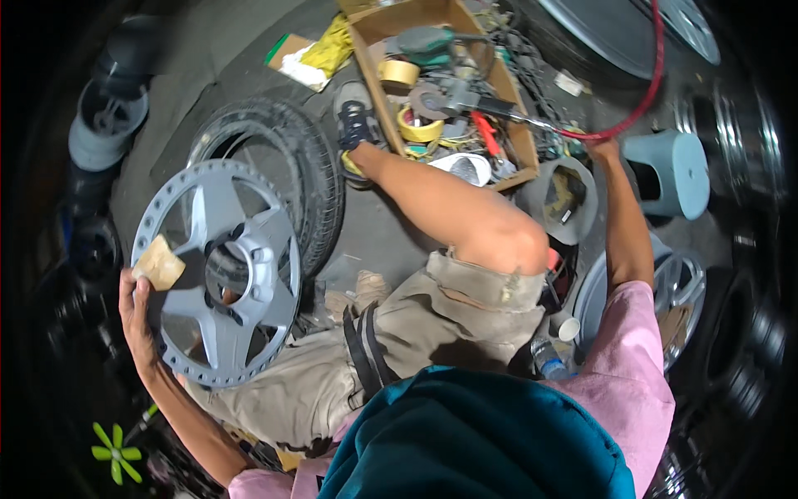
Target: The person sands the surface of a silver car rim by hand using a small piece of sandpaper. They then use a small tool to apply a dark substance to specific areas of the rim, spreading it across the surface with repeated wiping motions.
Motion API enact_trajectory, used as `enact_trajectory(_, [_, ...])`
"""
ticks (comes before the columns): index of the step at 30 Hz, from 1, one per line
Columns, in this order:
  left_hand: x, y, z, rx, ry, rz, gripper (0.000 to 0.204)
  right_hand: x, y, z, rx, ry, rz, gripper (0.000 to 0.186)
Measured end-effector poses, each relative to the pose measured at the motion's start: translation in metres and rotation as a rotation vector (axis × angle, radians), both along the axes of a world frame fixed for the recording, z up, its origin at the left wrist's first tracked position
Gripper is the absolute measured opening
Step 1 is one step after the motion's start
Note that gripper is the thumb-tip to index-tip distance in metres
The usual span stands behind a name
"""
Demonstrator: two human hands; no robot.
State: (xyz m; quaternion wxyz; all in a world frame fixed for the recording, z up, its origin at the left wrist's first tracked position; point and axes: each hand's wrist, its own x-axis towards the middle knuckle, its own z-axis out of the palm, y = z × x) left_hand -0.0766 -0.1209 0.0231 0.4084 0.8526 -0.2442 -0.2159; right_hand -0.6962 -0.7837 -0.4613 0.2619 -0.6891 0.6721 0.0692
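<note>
My left hand is closed at the left edge of a grey five-spoke wheel centre, with a tan piece of sandpaper at its fingertips, lying against a spoke. The wheel centre leans on my lap, its edge lined with bolt holes. My arm stretches forward on the right, where my right hand is closed on a red hose. The hose's metal end meets a dark-handled tool over a cardboard box. My right fingers are partly hidden.
A tyre lies beyond the wheel centre. Tape rolls and tools fill the box. Yellow gloves lie at its left. A pale blue stool and another wheel stand on the right. Several wheel parts line the left.
</note>
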Motion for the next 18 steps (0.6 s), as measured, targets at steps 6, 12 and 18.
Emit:
enact_trajectory(6, [-0.003, 0.023, 0.017, 0.074, -0.063, 0.102, 0.024, 0.092, -0.014, -0.109, 0.381, -0.173, 0.101, 0.036])
enact_trajectory(12, [0.008, -0.004, -0.004, -0.214, 0.221, 0.125, 0.016, -0.072, -0.063, -0.066, 0.318, -0.620, -0.387, 0.037])
enact_trajectory(18, [0.016, -0.001, 0.002, -0.173, 0.196, 0.163, 0.016, -0.111, 0.015, 0.044, -0.160, -0.230, 0.017, 0.040])
